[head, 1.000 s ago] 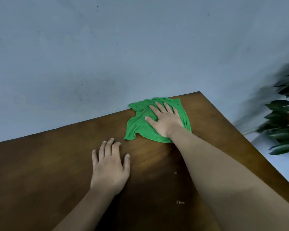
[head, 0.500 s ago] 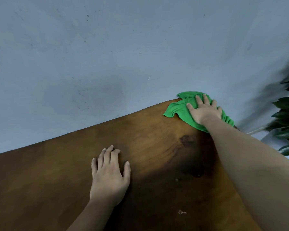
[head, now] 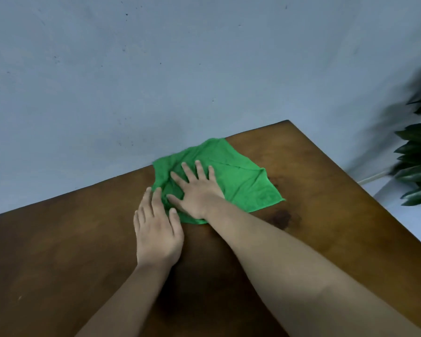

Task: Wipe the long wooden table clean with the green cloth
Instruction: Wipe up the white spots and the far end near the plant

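Wiping: I press my right hand (head: 197, 190) flat on the green cloth (head: 241, 181), fingers spread, so the whole palm drives the fabric against the wood instead of just a fingertip or two.

Right hand: released, not clenched; nothing is pinched. It lies open on top of the cloth, holding it by downward pressure alone, which I judge is enough for sliding it.

Left hand: also open and flat, palm down on the bare tabletop (head: 58, 251) just beside the cloth. Its fingertips reach the cloth's near-left edge; whether they sit on the fabric or only touch it I cannot tell. It grasps nothing. I judge it is there to prop my weight while I lean across.

Cloth: it lies near the far edge of the tabletop, close to the far right corner, against the line where the wood meets the blue-grey wall (head: 156, 69). The part under my palm is bunched and creased; the part to the right lies spread out flat, one corner pointing right.

Tabletop: dark brown wood, with a darker patch (head: 281, 218) just beside my right forearm, near the cloth's lower edge. Whether it is damp, a stain or grain I cannot tell.

Progress: I judge this is mid-task, with the long stretch of wood to the left yet to be checked.

Risk: working this near the edge, the cloth could slip off the far side.

Plant: dark leaves (head: 416, 166) stand well apart, beyond the right end.
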